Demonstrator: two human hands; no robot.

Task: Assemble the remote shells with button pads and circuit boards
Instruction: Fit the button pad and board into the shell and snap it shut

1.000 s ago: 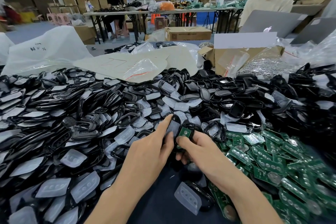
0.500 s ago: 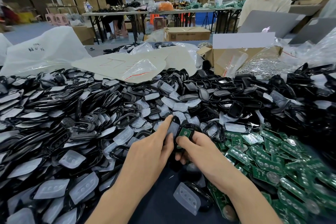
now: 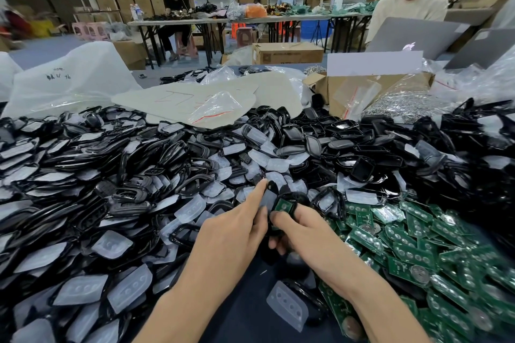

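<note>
I have both hands together at the middle of the table (image 3: 245, 317), at the near edge of the heaps. The right hand (image 3: 303, 234) is curled around a black remote shell (image 3: 278, 231), thumb on top, with a green circuit board (image 3: 283, 206) sitting in the upper end of that shell. The left hand (image 3: 237, 228) is pressed in beside it, index finger straight and laid along a second black shell half (image 3: 271, 186) that carries a translucent button pad (image 3: 268, 200). Its other fingers are hidden behind the back of the hand, so I cannot tell whether it grips that piece or only steadies it.

To my left and ahead lies the shell pile (image 3: 125, 192) – black frames mixed with clear pads. To my right is the board pile (image 3: 418, 245), green and touching the shells along its far edge. One loose pad (image 3: 288, 305) lies on the dark cloth between my forearms.

Beyond the heaps I see a white plastic bag (image 3: 69, 81), an open cardboard box (image 3: 370, 86) and a grey laptop (image 3: 418, 33) – a person in a cream top sits behind it.
</note>
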